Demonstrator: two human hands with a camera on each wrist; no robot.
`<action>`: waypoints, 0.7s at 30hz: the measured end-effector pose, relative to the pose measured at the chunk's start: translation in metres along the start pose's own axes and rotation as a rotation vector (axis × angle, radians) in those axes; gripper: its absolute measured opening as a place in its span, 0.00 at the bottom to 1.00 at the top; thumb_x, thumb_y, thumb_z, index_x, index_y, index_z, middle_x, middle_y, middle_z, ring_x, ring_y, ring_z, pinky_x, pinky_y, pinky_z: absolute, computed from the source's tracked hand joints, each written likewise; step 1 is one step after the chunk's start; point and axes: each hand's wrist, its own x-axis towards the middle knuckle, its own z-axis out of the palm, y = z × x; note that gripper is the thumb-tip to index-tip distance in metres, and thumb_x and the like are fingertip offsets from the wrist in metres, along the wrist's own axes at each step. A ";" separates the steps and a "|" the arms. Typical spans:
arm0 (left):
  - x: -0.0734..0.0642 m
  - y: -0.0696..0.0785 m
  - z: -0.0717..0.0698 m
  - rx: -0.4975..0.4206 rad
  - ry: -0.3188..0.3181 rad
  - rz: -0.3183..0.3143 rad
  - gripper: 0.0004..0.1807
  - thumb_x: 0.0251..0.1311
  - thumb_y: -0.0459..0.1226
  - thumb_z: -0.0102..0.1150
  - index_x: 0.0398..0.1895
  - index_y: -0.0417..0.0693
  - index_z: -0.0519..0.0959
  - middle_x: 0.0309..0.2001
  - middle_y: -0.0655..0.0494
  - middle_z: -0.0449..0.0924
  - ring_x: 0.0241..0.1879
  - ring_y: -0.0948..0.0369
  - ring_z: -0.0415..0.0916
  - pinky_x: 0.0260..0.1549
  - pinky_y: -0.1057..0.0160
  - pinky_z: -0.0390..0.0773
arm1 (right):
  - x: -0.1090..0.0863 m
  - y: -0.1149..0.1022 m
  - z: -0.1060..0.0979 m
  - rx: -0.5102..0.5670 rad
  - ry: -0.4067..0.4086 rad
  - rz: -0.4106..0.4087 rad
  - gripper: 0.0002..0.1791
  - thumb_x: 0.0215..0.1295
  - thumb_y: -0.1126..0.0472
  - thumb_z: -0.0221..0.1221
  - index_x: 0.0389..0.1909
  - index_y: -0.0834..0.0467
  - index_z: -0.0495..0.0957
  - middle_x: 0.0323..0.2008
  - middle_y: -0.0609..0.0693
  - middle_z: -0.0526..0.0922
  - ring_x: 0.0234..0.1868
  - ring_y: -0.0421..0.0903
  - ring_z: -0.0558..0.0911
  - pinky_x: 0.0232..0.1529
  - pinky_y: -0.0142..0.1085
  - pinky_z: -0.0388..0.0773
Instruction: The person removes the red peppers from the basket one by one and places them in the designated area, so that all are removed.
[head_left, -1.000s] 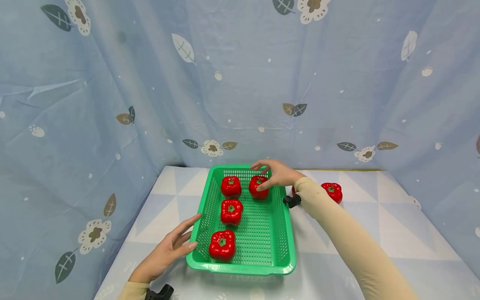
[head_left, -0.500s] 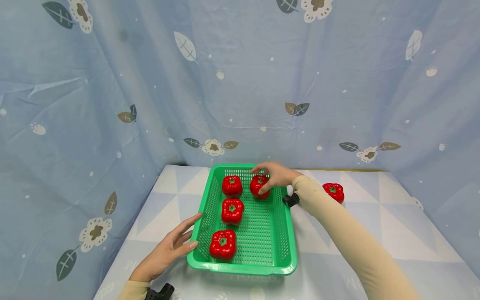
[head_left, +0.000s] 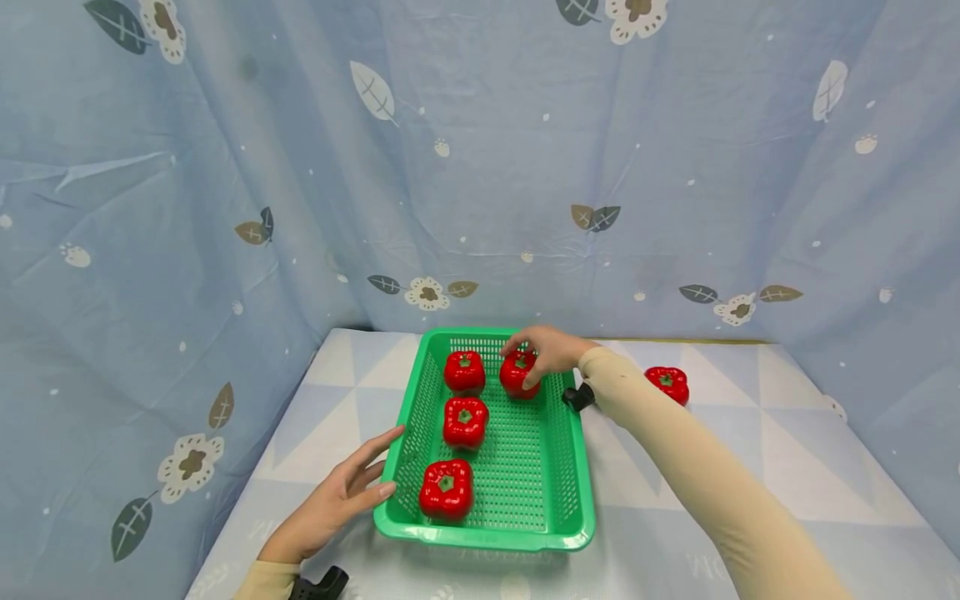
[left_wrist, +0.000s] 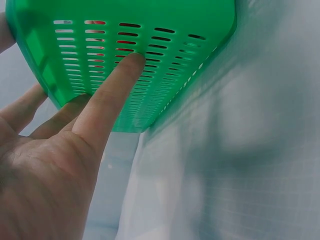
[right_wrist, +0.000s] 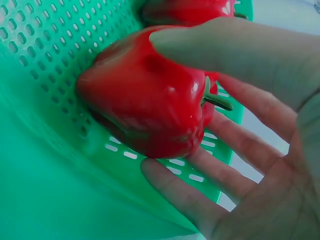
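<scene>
A green plastic basket [head_left: 510, 537] with slotted walls holds several red bell peppers. At its far right corner my right hand [head_left: 553, 348] grips one red bell pepper [head_left: 516, 377]. In the right wrist view, the thumb lies on one side of that bell pepper [right_wrist: 145, 95] and the fingers reach round its stem end. My left hand [head_left: 330, 504] is at the basket's left side with fingers extended. The left wrist view has a fingertip against the slotted outer wall [left_wrist: 165, 52]. Three other bell peppers, the nearest one [head_left: 446, 490] among them, line the basket's left half.
Another red bell pepper [head_left: 667, 384] lies on the table right of the basket, partly behind the right forearm. A patterned cloth covers the table [head_left: 750, 467]. Blue printed curtains [head_left: 480, 167] hang behind and at both sides.
My right thumb and fingers have drawn in around the bell pepper at the far right of the basket. A pepper glimpsed behind the right wrist is now hidden. The left hand stays at the basket.
</scene>
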 end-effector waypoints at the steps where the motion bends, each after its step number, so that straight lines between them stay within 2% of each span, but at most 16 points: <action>1: 0.000 0.000 0.000 -0.001 0.000 0.000 0.39 0.83 0.35 0.58 0.90 0.65 0.55 0.89 0.46 0.42 0.82 0.26 0.48 0.73 0.32 0.68 | 0.000 -0.001 0.000 -0.008 -0.002 0.004 0.37 0.57 0.71 0.78 0.70 0.63 0.81 0.68 0.57 0.81 0.61 0.59 0.80 0.60 0.48 0.83; 6: 0.000 0.000 0.000 -0.008 -0.002 0.000 0.39 0.83 0.35 0.57 0.90 0.65 0.55 0.89 0.46 0.42 0.82 0.28 0.48 0.72 0.37 0.72 | 0.000 -0.003 0.000 -0.041 -0.010 0.014 0.37 0.57 0.71 0.78 0.70 0.62 0.82 0.69 0.57 0.81 0.62 0.60 0.80 0.60 0.49 0.83; 16: 0.000 -0.001 0.001 -0.011 -0.007 0.002 0.39 0.83 0.35 0.57 0.90 0.66 0.55 0.89 0.46 0.42 0.82 0.29 0.49 0.71 0.42 0.75 | -0.002 -0.005 0.001 -0.050 -0.015 0.020 0.36 0.58 0.68 0.80 0.70 0.60 0.82 0.70 0.55 0.80 0.64 0.60 0.80 0.59 0.49 0.83; 21: 0.000 0.000 0.001 -0.011 -0.003 0.000 0.39 0.83 0.35 0.57 0.90 0.65 0.55 0.89 0.46 0.42 0.82 0.28 0.49 0.72 0.40 0.73 | -0.002 -0.006 0.001 -0.037 -0.022 0.018 0.36 0.59 0.68 0.80 0.70 0.60 0.82 0.69 0.55 0.80 0.65 0.59 0.79 0.58 0.47 0.84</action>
